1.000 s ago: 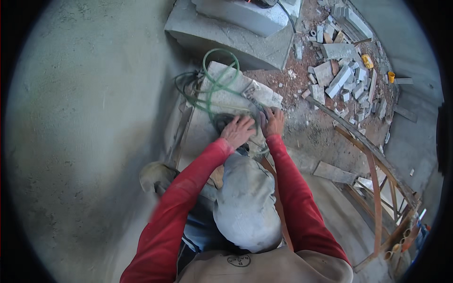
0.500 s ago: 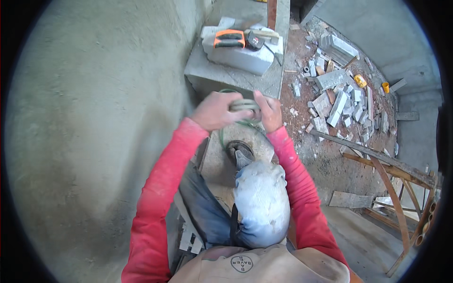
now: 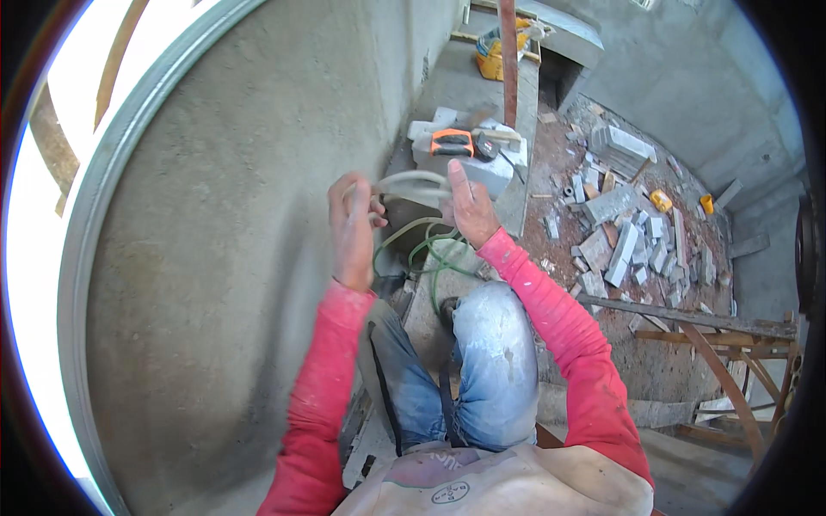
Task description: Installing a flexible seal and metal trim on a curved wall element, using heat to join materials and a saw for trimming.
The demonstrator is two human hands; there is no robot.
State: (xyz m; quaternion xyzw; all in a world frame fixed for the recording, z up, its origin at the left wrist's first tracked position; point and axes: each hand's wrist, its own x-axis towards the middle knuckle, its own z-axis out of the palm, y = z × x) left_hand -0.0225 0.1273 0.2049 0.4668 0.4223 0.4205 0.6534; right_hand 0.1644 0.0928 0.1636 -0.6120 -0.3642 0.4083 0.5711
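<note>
A thin, pale translucent hose [image 3: 414,175] is stretched in a loose arc between my two hands in front of the wall. My left hand [image 3: 351,228] has its fingers curled at the arc's left end, close to the wall. Wrapped around the other end is my right hand [image 3: 470,206], its thumb pointing up. More of the hose, greenish here, hangs in loose loops below my hands, above my knees. Just beyond, on a white block [image 3: 495,178], lie an orange-and-black handled tool [image 3: 452,143] and a dark tape measure [image 3: 485,149].
A plastered wall [image 3: 198,284] rises close on my left. Ahead stand a reddish wooden post [image 3: 508,77] and a yellow bag [image 3: 490,62]. Broken blocks [image 3: 621,254] litter the floor at right, beyond a wooden plank frame [image 3: 680,315].
My hands were close together around the bunched hose; now they are apart, the left moved toward the wall, with hose spanning between them. The view has shifted, showing a bright opening at left.
</note>
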